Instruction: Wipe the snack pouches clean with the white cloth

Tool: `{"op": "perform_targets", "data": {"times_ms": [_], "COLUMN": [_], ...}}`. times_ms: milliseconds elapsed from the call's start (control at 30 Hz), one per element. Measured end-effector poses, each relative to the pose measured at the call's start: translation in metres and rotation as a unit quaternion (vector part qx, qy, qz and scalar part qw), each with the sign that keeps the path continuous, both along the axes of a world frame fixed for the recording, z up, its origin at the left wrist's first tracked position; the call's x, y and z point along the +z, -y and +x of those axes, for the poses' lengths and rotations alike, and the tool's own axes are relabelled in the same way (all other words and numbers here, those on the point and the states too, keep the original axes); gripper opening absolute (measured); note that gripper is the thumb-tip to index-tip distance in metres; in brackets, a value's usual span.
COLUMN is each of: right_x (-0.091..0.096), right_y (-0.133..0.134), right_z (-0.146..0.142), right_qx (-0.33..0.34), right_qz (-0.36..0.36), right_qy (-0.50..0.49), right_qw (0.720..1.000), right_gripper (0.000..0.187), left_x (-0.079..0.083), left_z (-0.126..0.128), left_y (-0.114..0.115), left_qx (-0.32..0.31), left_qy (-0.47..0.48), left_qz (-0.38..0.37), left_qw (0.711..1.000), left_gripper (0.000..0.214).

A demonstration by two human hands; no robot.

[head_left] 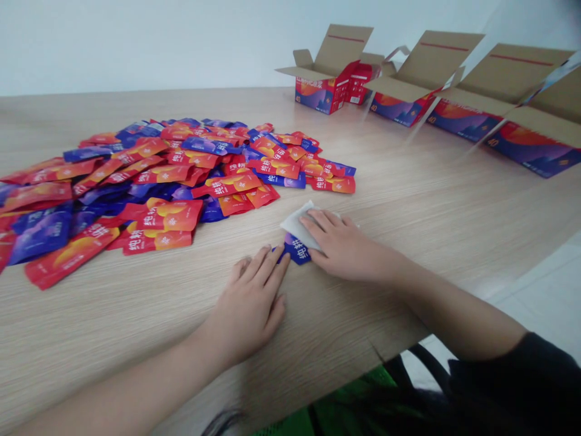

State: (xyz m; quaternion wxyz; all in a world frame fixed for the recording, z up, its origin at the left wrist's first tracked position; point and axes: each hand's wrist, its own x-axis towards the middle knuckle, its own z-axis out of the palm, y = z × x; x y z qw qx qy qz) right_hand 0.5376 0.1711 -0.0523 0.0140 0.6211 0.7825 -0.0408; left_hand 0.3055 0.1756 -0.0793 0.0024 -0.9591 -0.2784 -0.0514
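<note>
A blue sachet [297, 250] with white lettering lies flat on the table in front of me. My left hand [252, 297] rests at its left end, fingers stretched out and fingertips pressing on that end. A folded white cloth [297, 224] covers the sachet's other end. My right hand [341, 245] holds the cloth from above, pressing it down on the sachet. The fingers and cloth hide the sachet's right part. Beyond my left hand spreads a large pile of red-orange and blue sachets [227, 184].
Several open cardboard boxes with red and blue print stand along the back right, including a box [313, 94] with raised flaps and a box [529, 145] nearest the right edge. The wooden table [422, 200] ends near my right forearm. A pale wall [149, 45] rises behind it.
</note>
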Motion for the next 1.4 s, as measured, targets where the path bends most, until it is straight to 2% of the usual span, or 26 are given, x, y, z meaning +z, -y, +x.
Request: {"op": "perform_targets", "data": {"times_ms": [167,300,433,533,600,733,833,967,1167,1267,1400], "right_x": [0.009,0.008,-0.001,-0.007,-0.010,-0.019,-0.028,-0.037,-0.042,-0.046,-0.053], "right_y": [-0.011,-0.020,-0.020,-0.009,0.003,0.025,0.027,-0.001,-0.079,-0.112,-0.137], "right_z": [0.035,0.047,0.042,0.040,0.044,0.071,0.105,0.156,0.217,0.234,0.244], "right_qx": [-0.113,-0.140,-0.080,0.005,0.024,-0.041,-0.121,-0.253,-0.392,-0.424,-0.424], "right_qz": [-0.081,-0.086,-0.029,0.015,0.033,0.059,0.078,0.118,0.177,0.192,0.209], "right_qy": [0.029,0.029,0.031,0.012,-0.004,-0.004,0.015,0.045,0.022,0.008,-0.009], "right_qw": [0.990,0.986,0.996,1.000,0.999,0.997,0.989,0.959,0.902,0.885,0.881], "right_gripper": [0.071,0.071,0.069,0.069,0.065,0.061,0.059,0.056,0.056,0.056,0.054], "left_x": [-0.004,-0.005,-0.006,-0.007,-0.007,-0.007,-0.007,-0.007,-0.004,0.000,0.002], "left_z": [-0.003,-0.003,-0.002,-0.002,-0.003,-0.004,-0.004,-0.003,-0.003,0.001,0.000], "left_y": [0.001,0.001,0.000,-0.001,0.000,0.000,-0.001,-0.002,-0.006,-0.029,-0.082], "left_qx": [0.005,0.004,0.007,0.006,0.004,0.004,0.004,-0.002,-0.009,0.023,0.143], "left_qy": [0.006,0.000,0.004,0.004,0.003,0.003,0.005,0.003,0.019,0.047,0.095], "left_qz": [-0.009,-0.013,-0.012,-0.009,-0.009,-0.015,-0.019,-0.016,-0.025,-0.020,0.053], "left_qw": [1.000,1.000,1.000,1.000,1.000,1.000,1.000,1.000,0.999,0.998,0.984], "left_gripper": [0.059,0.060,0.061,0.061,0.061,0.060,0.061,0.060,0.055,0.050,0.056]}}
